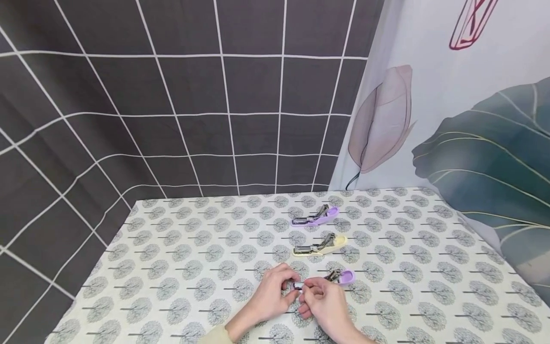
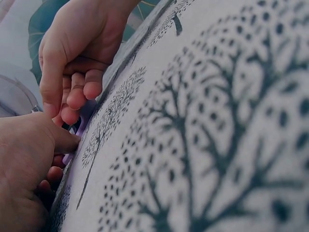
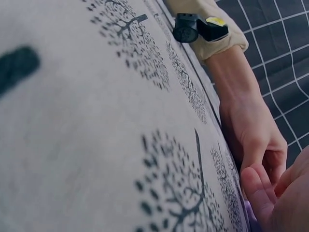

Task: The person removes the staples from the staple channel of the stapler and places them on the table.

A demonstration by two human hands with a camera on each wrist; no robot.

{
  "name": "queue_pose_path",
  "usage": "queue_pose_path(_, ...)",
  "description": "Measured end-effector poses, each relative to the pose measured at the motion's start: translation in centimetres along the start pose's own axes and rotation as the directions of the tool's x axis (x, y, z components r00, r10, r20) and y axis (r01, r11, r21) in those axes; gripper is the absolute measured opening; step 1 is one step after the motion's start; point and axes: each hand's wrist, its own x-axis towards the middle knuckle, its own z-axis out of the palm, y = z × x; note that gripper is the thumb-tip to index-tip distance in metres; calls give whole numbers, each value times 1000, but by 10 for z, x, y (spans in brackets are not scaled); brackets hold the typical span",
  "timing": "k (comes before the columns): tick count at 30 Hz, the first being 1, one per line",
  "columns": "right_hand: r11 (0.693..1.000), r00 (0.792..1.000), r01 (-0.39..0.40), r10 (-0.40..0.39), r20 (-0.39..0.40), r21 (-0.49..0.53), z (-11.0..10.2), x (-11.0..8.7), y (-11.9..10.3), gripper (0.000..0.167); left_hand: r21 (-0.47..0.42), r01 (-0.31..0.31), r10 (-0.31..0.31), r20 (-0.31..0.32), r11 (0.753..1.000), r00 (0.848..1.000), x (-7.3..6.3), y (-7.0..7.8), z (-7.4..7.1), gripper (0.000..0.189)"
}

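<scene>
A purple stapler (image 1: 347, 277), folded open with its metal parts showing, lies near the table's front. My left hand (image 1: 272, 292) holds its left end between thumb and fingers. From the right, my right hand (image 1: 328, 303) pinches at the silver metal part (image 1: 298, 285) with curled fingertips. Whether a separate small piece sits between those fingertips is hidden. In the left wrist view, the left hand (image 2: 24, 164) has its thumb against the purple edge (image 2: 83, 126), and the right hand (image 2: 79, 53) reaches down to it. The right wrist view shows both hands' fingers close together.
Beyond the hands lie an opened yellow stapler (image 1: 333, 244) and, farther back, another opened purple stapler (image 1: 320, 220). A tree-patterned cloth (image 1: 180, 267) covers the table. A dark grid curtain (image 1: 189, 95) and a leaf-printed curtain (image 1: 429, 157) hang behind.
</scene>
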Motion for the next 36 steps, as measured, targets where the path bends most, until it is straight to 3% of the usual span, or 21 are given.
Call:
queue_pose_path(8,999,1000,-4,4,-1,-52,-4,-1,1,20,-14,25,-24,10,1000,1000,0,0,2,26)
queue_pose_path(28,999,999,-35,35,8,0,-4,0,0,20,-14,19,-19,10,1000,1000,0,0,2,27)
queue_pose_path(36,998,1000,-16,14,-26,-60,-4,0,1,16,-14,22,-22,15,1000,1000,1,0,2,26)
